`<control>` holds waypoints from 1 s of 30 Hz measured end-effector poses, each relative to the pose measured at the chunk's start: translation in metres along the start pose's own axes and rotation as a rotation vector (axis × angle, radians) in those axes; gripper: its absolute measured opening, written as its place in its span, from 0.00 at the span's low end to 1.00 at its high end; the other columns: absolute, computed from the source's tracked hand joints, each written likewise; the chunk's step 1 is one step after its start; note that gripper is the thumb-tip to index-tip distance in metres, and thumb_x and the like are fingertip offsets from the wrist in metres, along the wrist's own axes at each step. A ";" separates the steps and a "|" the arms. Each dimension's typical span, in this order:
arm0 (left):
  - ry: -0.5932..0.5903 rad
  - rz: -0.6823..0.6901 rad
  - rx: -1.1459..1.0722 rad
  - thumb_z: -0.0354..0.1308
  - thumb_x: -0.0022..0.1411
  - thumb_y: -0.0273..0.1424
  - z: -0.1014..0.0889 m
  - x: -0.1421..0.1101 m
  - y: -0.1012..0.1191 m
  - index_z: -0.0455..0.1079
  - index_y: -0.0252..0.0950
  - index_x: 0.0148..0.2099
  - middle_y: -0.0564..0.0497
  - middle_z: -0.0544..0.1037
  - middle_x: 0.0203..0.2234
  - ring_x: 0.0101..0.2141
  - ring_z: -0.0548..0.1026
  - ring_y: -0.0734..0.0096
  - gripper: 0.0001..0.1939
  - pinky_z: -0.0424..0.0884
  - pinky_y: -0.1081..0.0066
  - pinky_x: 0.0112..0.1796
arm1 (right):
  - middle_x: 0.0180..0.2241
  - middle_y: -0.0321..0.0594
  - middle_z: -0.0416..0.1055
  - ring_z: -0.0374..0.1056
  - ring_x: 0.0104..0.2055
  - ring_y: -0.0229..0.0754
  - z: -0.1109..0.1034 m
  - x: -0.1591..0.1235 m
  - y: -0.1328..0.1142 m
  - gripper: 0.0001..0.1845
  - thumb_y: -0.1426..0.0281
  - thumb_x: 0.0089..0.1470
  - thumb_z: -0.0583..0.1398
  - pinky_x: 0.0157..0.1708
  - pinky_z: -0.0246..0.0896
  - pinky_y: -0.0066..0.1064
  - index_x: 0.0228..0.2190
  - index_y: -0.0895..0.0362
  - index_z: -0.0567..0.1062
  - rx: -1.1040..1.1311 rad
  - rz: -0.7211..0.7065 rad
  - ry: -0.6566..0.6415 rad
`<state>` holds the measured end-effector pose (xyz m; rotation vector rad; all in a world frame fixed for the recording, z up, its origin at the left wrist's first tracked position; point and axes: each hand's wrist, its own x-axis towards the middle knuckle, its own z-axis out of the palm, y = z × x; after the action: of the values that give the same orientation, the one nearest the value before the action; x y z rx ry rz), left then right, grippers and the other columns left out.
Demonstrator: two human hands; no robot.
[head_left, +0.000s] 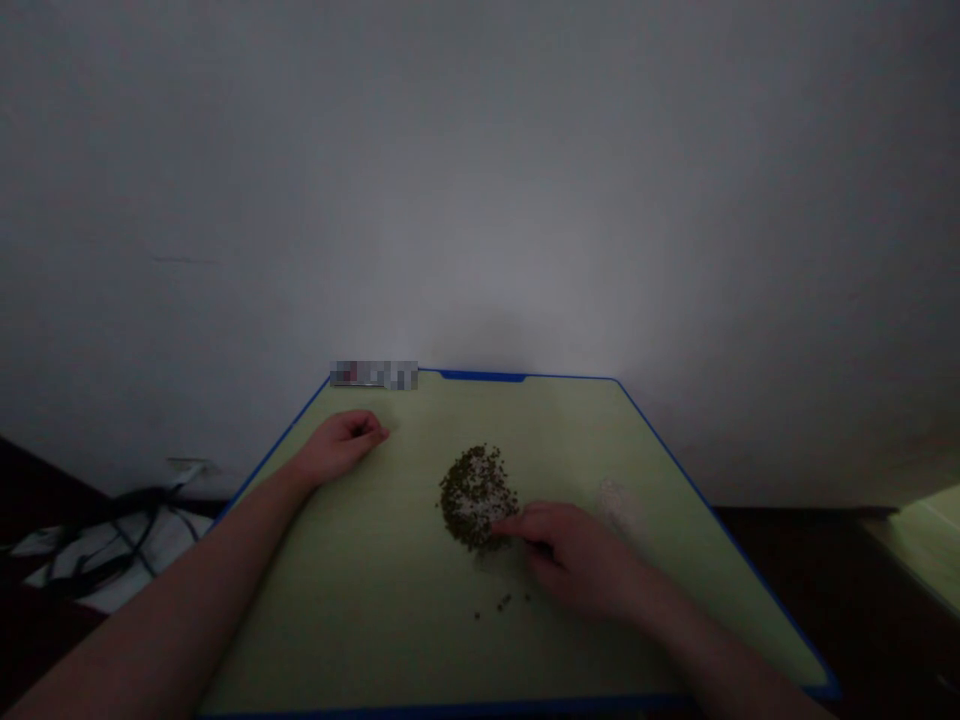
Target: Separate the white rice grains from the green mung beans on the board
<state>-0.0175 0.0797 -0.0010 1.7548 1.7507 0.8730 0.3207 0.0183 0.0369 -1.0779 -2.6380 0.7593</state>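
Note:
A round heap of small dark green beans mixed with pale grains (477,496) lies in the middle of a light green board with a blue rim (660,436). My right hand (566,555) rests on the board just right of the heap, its fingers drawn together and their tips touching the heap's near right edge. My left hand (341,443) lies on the board's far left part, loosely curled, apart from the heap. A small pile of white grains (619,500) sits right of the heap, behind my right hand. A few stray beans (502,603) lie near the front.
A plain white wall stands right behind the board. Dark cables and white cloth or paper (105,550) lie on the dark surface to the left. A pale green object (930,540) shows at the right edge.

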 end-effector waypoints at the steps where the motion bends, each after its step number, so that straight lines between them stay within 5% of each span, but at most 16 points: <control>1: -0.001 -0.005 0.005 0.52 0.51 0.42 0.000 0.000 0.000 0.64 0.35 0.23 0.57 0.62 0.16 0.20 0.60 0.76 0.15 0.57 0.75 0.22 | 0.40 0.38 0.74 0.68 0.41 0.40 0.000 0.002 -0.001 0.28 0.80 0.47 0.51 0.43 0.60 0.30 0.48 0.49 0.71 0.001 -0.013 -0.007; 7: -0.005 0.034 0.056 0.51 0.53 0.42 -0.001 0.002 -0.005 0.64 0.35 0.23 0.56 0.63 0.17 0.22 0.61 0.75 0.16 0.58 0.75 0.23 | 0.40 0.38 0.73 0.67 0.41 0.41 0.004 0.000 -0.010 0.29 0.80 0.46 0.51 0.41 0.59 0.29 0.49 0.48 0.71 0.002 -0.075 -0.080; 24: -0.004 0.012 0.018 0.52 0.52 0.43 -0.002 0.000 -0.001 0.63 0.35 0.23 0.57 0.61 0.17 0.21 0.60 0.76 0.16 0.58 0.75 0.22 | 0.46 0.40 0.70 0.65 0.48 0.42 0.018 -0.039 -0.010 0.25 0.77 0.51 0.51 0.50 0.57 0.34 0.50 0.51 0.70 0.124 0.152 -0.002; 30: -0.008 0.009 0.020 0.52 0.52 0.42 0.000 0.000 -0.002 0.63 0.35 0.23 0.57 0.61 0.15 0.20 0.60 0.76 0.16 0.57 0.75 0.22 | 0.44 0.37 0.72 0.66 0.46 0.40 0.022 -0.051 -0.014 0.25 0.78 0.51 0.51 0.49 0.59 0.32 0.49 0.49 0.70 0.163 0.135 -0.038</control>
<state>-0.0188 0.0803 -0.0026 1.7781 1.7536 0.8542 0.3408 -0.0344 0.0268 -1.2151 -2.5012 1.0116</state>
